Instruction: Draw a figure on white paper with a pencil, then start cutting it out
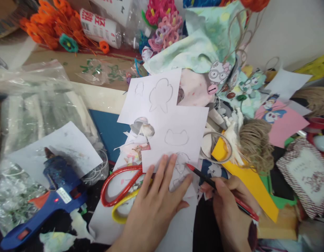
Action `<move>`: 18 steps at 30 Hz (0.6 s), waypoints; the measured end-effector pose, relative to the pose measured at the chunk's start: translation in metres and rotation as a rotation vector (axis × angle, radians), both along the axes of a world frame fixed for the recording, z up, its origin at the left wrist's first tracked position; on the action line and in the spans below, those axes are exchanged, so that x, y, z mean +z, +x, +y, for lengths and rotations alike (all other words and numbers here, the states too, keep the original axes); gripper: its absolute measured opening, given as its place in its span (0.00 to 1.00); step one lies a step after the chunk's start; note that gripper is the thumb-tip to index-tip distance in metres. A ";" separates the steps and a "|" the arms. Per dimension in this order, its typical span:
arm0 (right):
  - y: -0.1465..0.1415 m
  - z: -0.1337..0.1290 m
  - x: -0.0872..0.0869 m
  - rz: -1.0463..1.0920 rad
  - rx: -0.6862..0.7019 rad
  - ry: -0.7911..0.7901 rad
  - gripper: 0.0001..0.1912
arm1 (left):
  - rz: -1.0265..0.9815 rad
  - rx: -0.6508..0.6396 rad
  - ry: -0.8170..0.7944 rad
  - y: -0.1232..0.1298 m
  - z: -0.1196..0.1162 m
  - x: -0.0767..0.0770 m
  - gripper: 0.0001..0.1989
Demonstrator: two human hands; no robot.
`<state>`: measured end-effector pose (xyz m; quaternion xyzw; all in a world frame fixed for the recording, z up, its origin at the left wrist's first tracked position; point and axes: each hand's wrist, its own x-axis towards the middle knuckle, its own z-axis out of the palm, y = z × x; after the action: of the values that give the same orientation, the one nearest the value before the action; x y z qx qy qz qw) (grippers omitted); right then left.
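My left hand (pixel 158 199) lies flat with its fingers spread, pressing on the lower part of a white sheet of paper (pixel 159 136). Outline drawings in pencil-like grey lines cover the sheet, among them an eared shape and a face near my fingertips. A red and black pen (pixel 211 182) is gripped in my right hand (pixel 231 206), its red tip at the face drawing. Whether the tip touches the paper I cannot tell. Partly under my left hand and the paper are scissors with a red handle (pixel 106 189) and a yellow loop (pixel 120 210).
A blue glue gun (pixel 62 189) with a lit red light lies at left beside a clear plastic bag (pixel 41 101). Twine (pixel 256 143), a tape roll (pixel 227 140) and a yellow strip (pixel 256 185) crowd the right. Orange pipe-cleaner flowers (pixel 54 21) and mint fabric (pixel 198 42) lie at the back.
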<state>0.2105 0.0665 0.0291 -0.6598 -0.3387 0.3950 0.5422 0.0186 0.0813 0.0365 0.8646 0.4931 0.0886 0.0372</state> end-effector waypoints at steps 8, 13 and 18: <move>0.003 -0.001 0.000 0.007 0.061 -0.041 0.17 | -0.002 0.004 -0.012 0.001 0.000 0.002 0.31; 0.002 0.000 0.000 0.017 0.096 -0.023 0.16 | -0.015 0.005 -0.006 0.000 0.000 0.002 0.29; 0.001 0.000 0.001 0.024 0.096 -0.032 0.16 | -0.022 0.005 -0.017 0.000 0.002 0.002 0.28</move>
<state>0.2118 0.0660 0.0304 -0.6466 -0.3573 0.4337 0.5160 0.0184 0.0833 0.0387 0.8621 0.4954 0.0939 0.0496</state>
